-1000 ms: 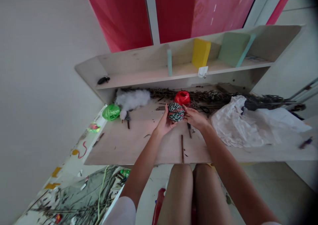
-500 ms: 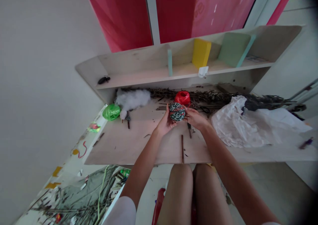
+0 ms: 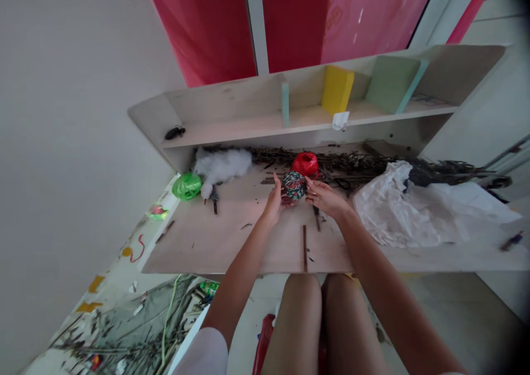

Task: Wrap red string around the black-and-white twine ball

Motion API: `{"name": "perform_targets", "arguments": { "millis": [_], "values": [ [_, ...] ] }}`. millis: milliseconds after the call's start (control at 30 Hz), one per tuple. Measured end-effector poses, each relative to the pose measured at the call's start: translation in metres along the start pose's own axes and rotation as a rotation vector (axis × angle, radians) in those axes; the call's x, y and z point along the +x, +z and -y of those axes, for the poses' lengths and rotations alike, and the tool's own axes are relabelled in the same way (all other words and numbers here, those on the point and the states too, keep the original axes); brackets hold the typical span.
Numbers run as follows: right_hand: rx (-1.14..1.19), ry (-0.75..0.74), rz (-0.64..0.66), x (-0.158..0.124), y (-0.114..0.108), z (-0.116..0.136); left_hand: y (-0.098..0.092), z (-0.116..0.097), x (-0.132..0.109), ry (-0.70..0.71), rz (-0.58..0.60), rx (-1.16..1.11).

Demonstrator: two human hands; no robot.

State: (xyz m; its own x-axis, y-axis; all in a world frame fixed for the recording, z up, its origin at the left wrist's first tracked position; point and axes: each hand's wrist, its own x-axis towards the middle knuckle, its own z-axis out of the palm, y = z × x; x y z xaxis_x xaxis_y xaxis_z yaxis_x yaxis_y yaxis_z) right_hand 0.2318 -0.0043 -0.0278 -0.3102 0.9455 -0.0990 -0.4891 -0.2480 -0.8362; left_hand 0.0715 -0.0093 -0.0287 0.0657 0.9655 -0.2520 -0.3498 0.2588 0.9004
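Note:
A round ball of yarn, dark green and white with some red strands, is held over the table between both hands. My left hand supports it from the left and below, thumb raised at its side and fingers partly hidden under it. My right hand has its fingertips bent together against the ball's right edge. Just behind the ball sits a roll of red plastic twine. Below my right hand lies a thin dark-handled tool, partly hidden. A short brown stick lies near the table's front edge.
White stuffing and a roll of green twine lie at the left. Dry twigs run along the back under a shelf. A crumpled white plastic bag spreads over the right side.
The ball of yarn has turned slightly in my hands, and more red strands show on its front. My left thumb has lifted away from its side. The rest of the table looks the same.

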Motion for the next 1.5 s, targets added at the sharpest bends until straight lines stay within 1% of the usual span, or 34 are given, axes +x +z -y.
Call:
{"name": "perform_targets", "arguments": {
  "millis": [100, 200, 400, 567, 767, 967, 1067, 1267, 1500],
  "values": [
    [-0.002, 0.009, 0.025, -0.001, 0.0, 0.0, 0.001, 0.002, -0.001, 0.047, 0.042, 0.087],
    [-0.024, 0.005, 0.02, -0.001, 0.001, 0.0, 0.002, 0.003, -0.004, 0.103, 0.06, 0.156],
    [0.039, -0.061, -0.026, 0.002, 0.001, 0.0, 0.004, 0.0, -0.006, 0.039, 0.013, 0.081],
    [0.009, -0.085, -0.068, 0.004, -0.002, 0.0, 0.003, 0.003, -0.002, -0.017, 0.103, 0.069],
    [0.033, -0.086, -0.095, 0.004, -0.002, 0.002, 0.006, 0.002, -0.003, -0.132, 0.156, 0.047],
    [0.042, -0.079, -0.138, 0.006, -0.003, 0.0, 0.006, 0.0, -0.005, -0.13, 0.157, -0.003],
    [0.038, -0.087, -0.139, 0.008, -0.006, -0.002, 0.004, 0.001, -0.004, -0.127, 0.171, -0.027],
    [0.02, -0.085, -0.205, 0.011, -0.012, -0.005, 0.002, 0.002, -0.004, -0.117, 0.212, -0.094],
    [0.026, -0.06, -0.175, 0.011, -0.013, -0.006, 0.001, 0.002, -0.007, -0.095, 0.251, -0.148]
  ]
}}
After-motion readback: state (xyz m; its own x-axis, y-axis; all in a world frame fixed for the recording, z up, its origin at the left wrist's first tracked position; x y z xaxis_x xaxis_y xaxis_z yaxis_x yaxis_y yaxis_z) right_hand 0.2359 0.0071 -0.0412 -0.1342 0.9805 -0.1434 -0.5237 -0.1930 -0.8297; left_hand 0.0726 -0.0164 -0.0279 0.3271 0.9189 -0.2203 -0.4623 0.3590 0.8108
